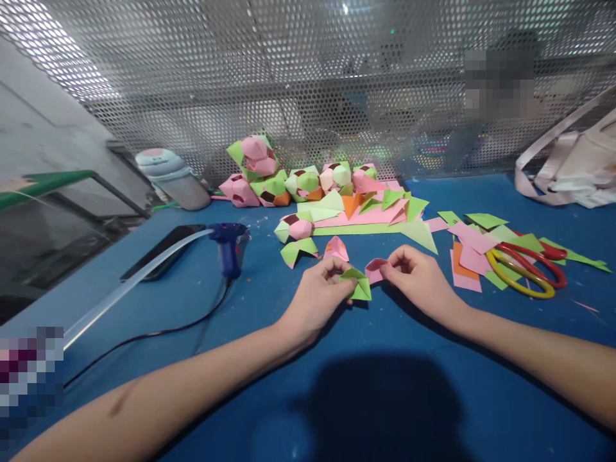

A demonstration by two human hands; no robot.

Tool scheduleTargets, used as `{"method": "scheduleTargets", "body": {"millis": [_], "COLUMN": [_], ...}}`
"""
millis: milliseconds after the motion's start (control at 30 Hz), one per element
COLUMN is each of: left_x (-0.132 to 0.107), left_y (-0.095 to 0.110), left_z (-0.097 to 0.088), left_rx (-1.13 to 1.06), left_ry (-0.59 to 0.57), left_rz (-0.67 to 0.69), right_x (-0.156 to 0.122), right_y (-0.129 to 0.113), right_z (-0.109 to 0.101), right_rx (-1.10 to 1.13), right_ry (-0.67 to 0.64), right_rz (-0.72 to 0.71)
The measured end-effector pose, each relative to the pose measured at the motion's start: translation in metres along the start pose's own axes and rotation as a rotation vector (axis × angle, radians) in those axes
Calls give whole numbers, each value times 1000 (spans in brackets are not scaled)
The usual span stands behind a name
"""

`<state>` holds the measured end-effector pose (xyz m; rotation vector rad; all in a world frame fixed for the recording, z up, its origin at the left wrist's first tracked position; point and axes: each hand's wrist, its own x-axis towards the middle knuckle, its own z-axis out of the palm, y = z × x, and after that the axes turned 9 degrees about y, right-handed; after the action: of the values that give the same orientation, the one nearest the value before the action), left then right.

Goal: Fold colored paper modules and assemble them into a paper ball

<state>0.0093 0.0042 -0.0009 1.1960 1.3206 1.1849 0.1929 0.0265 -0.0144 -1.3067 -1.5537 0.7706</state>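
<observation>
Near the middle of the blue table, my left hand (pixel 320 292) pinches a folded green paper piece (pixel 360 286) between thumb and fingers. Just right of it, my right hand (pixel 416 274) grips a folded pink paper piece (pixel 374 271) by its right side. The two pieces are very close at their facing edges; whether they touch I cannot tell. Behind my left fingers stands a pink and orange folded paper piece (pixel 335 248). A green folded piece (pixel 298 250) lies to its left, in front of a small pink and green paper ball (pixel 293 227).
At the back, several folded paper balls (pixel 304 185) sit against the perforated metal screen (pixel 308 83). Paper strips (pixel 356 218) lie before them. To the right are loose paper squares (pixel 474 256) and scissors (pixel 522 273); to the left, a corded glue gun (pixel 230 249), a black phone (pixel 158 256) and a cup (pixel 176 179).
</observation>
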Motion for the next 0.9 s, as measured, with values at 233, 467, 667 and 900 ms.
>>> {"method": "scheduleTargets", "body": {"millis": [233, 467, 667, 900], "left_x": [-3, 1, -5, -4], "left_y": [-2, -5, 1, -2], "left_z": [4, 2, 6, 5], "left_rx": [-46, 33, -69, -20], "left_ry": [60, 107, 3, 35], "left_rz": [-24, 102, 57, 62], "right_x": [-8, -15, -21, -22], "right_y": [-7, -6, -10, -16], "right_z": [10, 17, 20, 15], "right_rx": [201, 531, 704, 558], "right_ry": [-94, -184, -248, -287], "right_rz": [166, 318, 460, 369]}}
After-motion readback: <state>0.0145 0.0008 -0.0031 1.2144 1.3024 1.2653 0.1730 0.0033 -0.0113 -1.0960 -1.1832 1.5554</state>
